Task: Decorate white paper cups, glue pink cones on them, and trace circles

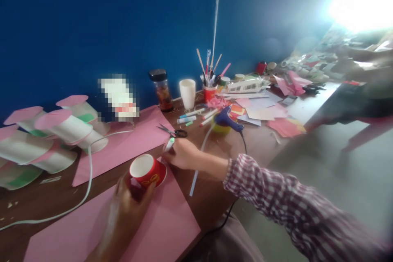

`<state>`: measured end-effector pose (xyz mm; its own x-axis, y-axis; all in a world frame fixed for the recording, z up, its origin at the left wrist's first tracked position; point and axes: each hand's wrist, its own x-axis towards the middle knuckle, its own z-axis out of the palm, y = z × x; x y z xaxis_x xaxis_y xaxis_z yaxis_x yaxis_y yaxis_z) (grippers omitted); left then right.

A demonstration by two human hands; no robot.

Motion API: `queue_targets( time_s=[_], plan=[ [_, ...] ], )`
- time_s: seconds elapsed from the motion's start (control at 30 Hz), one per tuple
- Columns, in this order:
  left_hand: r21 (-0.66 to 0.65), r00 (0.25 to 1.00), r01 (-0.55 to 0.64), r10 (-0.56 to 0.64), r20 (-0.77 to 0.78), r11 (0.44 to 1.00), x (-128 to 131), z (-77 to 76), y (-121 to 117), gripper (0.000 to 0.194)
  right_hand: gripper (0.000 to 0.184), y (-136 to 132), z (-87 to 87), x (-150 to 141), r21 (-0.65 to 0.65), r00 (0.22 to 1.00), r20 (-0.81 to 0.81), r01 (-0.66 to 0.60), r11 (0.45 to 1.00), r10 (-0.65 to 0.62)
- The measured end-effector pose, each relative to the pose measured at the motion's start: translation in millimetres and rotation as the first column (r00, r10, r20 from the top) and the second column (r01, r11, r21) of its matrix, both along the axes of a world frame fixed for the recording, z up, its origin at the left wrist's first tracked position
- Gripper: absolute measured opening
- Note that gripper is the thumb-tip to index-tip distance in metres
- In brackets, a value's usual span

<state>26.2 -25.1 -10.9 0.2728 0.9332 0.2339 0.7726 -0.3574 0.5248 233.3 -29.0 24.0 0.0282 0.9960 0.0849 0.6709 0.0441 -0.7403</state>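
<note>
Red paper covers the outside of the cup (146, 177), which the left hand (129, 200) grips low on its side in the head view, fingers closed around it. The cup's white interior opens upward, yellow marks show near a fingertip, and a wider red edge flares out at the lower right. It is over the upper part of the near pink sheet (167, 221); whether it touches the paper is hard to tell.

Just beside the cup, to its right, the right hand (183, 154) grips a green-tipped marker (169, 144) between closed fingers, its green end pointing up. A checked sleeve (258, 180) covers that arm. Black-handled scissors (176, 132) lie open just beyond the hand, their blades reaching the far pink sheet (123, 143).

Several white cylinders (66, 127) with pink end pieces and green patches cluster at the left, and a white cable (90, 168) curves past them. Along the blue wall (123, 20) are a dark-lidded jar (163, 96), a white cup (187, 95) and a red container (210, 93) holding brushes. Loose markers (193, 113) lie in front of these. A blue glue gun (227, 120) rests near scattered coloured papers (265, 110) on the brown table (215, 194). A narrow white strip (193, 183) extends below the right forearm.
</note>
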Motion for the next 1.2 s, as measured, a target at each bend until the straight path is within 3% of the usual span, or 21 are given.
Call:
queue_targets(
  time_s=[0.6, 0.93, 1.2],
  plan=[
    [0.018, 1.0, -0.013, 0.013, -0.027, 1.0, 0.0, 2.4, 0.2, 0.041, 0.008, -11.0, 0.1, 4.2, 0.02, 1.0, 0.003, 0.008, 1.0, -0.008],
    [-0.045, 1.0, -0.018, 0.019, 0.017, 0.999, 1.5, 3.1, -2.4, 0.046, 0.006, -29.6, -5.4, -0.8, 0.059, 0.998, 0.011, 0.056, 0.997, -0.056],
    [0.073, 0.997, 0.057, -0.06, 0.042, 0.996, -2.2, -5.9, 0.6, 0.049, 0.006, -46.9, -1.0, -8.6, 0.092, 0.998, 0.038, 0.039, 0.995, -0.043]
  ],
)
